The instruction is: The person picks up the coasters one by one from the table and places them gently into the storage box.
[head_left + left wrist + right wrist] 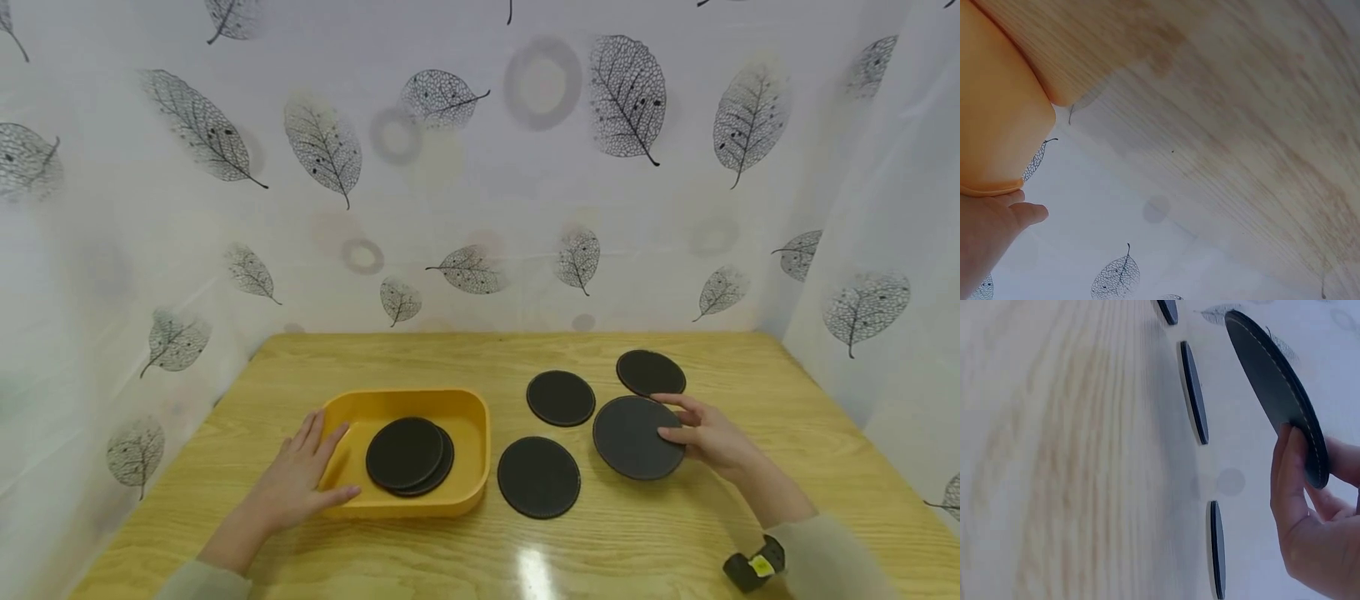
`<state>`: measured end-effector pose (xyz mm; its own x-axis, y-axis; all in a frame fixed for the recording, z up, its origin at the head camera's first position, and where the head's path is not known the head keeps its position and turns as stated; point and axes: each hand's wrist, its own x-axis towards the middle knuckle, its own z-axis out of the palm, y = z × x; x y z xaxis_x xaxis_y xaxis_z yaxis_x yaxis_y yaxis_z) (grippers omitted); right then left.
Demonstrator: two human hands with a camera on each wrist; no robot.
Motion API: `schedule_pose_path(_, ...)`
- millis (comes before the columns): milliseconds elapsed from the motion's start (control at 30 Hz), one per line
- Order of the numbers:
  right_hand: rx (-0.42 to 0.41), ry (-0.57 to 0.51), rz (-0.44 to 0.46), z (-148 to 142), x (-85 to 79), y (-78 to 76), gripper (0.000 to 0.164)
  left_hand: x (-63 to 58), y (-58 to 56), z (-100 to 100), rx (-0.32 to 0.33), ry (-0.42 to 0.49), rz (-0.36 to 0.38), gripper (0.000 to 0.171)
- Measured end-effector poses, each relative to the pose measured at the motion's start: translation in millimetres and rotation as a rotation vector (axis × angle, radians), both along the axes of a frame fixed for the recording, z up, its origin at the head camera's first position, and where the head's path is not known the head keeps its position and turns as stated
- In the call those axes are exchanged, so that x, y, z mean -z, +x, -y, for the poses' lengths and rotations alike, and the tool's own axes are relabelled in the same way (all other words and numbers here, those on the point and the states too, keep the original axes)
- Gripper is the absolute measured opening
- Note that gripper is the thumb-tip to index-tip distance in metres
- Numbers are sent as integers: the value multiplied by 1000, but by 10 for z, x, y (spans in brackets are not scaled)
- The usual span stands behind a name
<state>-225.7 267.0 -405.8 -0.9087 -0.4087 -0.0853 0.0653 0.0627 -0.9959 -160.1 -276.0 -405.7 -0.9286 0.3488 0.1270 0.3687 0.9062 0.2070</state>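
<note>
My right hand (708,435) pinches a round black coaster (636,442) by its right edge, thumb on one face and fingers on the other. In the right wrist view this coaster (1275,394) is tilted, raised above the table, with pale stitching along its rim. My left hand (300,477) rests at the left end of a yellow plastic bin (480,450), fingers spread and fairly straight over the rim, thumb across the front edge. Inside the bin, one black coaster (405,452) overlaps another (447,462). In the left wrist view, fingertips touch the bin's rim (997,187).
Three more black coasters lie flat on the wooden table (420,550): a front coaster (538,477) just right of the bin, a middle coaster (561,398) behind it, and a far coaster (651,372) beyond my right hand. A leaf-patterned curtain (480,192) surrounds the table.
</note>
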Motion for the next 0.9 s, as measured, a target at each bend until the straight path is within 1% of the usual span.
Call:
schedule_pose_path(100,36,-50,13,88,-13,29,46,-3,5,1,0,-5,-2,80)
schedule_pose_path(200,77,-75,24,179,-28,50,49,1,5,3,-3,-13,-4,80)
schedule_pose_path(300,97,-96,35,273,-41,63,50,10,0,7,-6,-23,-11,81)
schedule_pose_path(433,116,-128,55,417,-45,56,48,19,-5,13,-9,-29,-19,81)
schedule_pose_path(500,120,-141,62,498,-49,45,51,21,-5,15,-9,-30,-22,81)
schedule_pose_path(667,93,-172,66,709,-84,5,64,24,-5,16,-7,-39,-26,80)
schedule_pose_path(900,33,-205,80,1013,-168,-54,64,-3,-3,1,-6,-74,-29,80)
